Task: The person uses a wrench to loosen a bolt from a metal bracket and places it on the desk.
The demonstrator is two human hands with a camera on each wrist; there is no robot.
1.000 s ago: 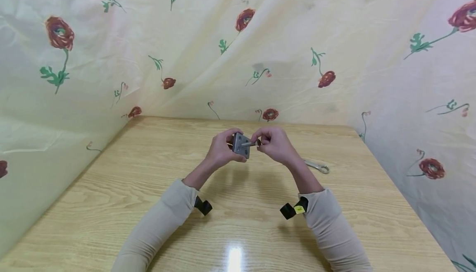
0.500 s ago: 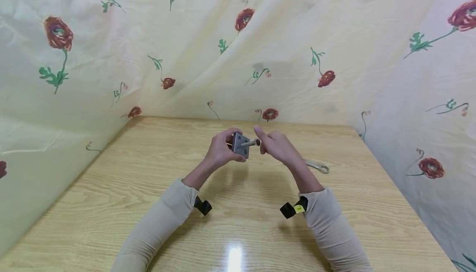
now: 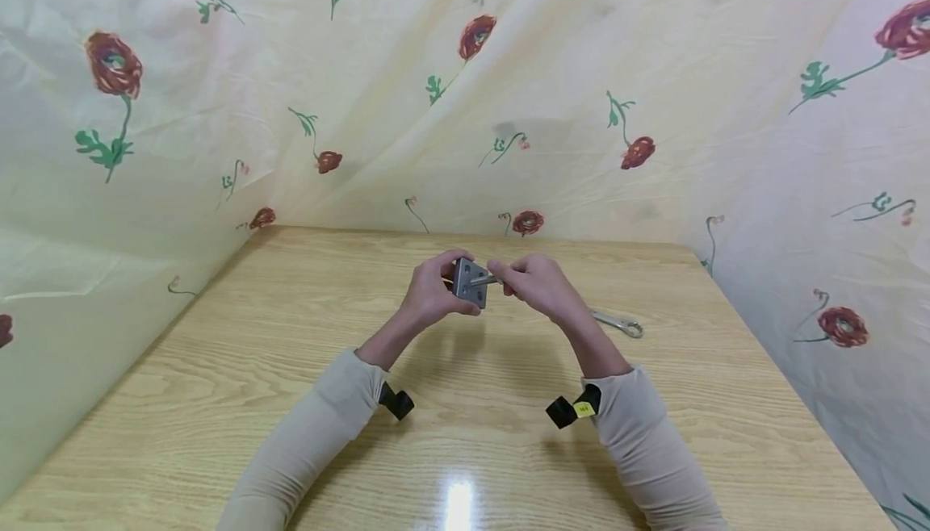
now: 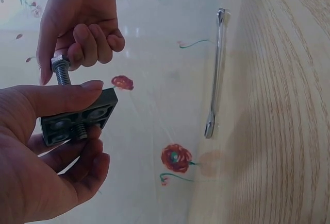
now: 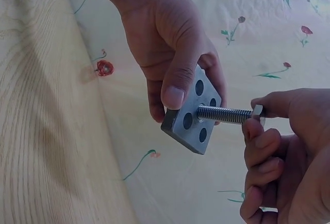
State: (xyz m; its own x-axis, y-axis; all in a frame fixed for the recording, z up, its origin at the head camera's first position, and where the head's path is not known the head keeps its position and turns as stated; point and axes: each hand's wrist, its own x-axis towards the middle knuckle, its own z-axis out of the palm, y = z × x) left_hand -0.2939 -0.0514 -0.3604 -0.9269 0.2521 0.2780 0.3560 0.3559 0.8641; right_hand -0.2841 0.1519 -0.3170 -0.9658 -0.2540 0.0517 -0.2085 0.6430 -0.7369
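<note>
My left hand (image 3: 430,287) grips a square grey metal plate (image 5: 193,116) by its edges, thumb on one side and fingers on the other. Holes sit around the plate's middle. A hex bolt (image 5: 224,114) passes through the centre; its threaded end pokes out of the back face in the left wrist view. My right hand (image 3: 539,285) pinches the bolt's hex head (image 4: 60,60) between thumb and curled fingers. Plate and bolt are held up over the table, the bolt's shank standing out toward the right hand.
A wrench (image 3: 617,323) lies on the wooden table (image 3: 305,434), to the right behind the right wrist. A flowered cloth (image 3: 407,95) hangs along the table's back and sides. Both wrists wear small black cameras.
My right hand let its fingers off the bolt head, the thumb lifting up and away, then came back and took hold of the head again. The left hand and plate stayed put.
</note>
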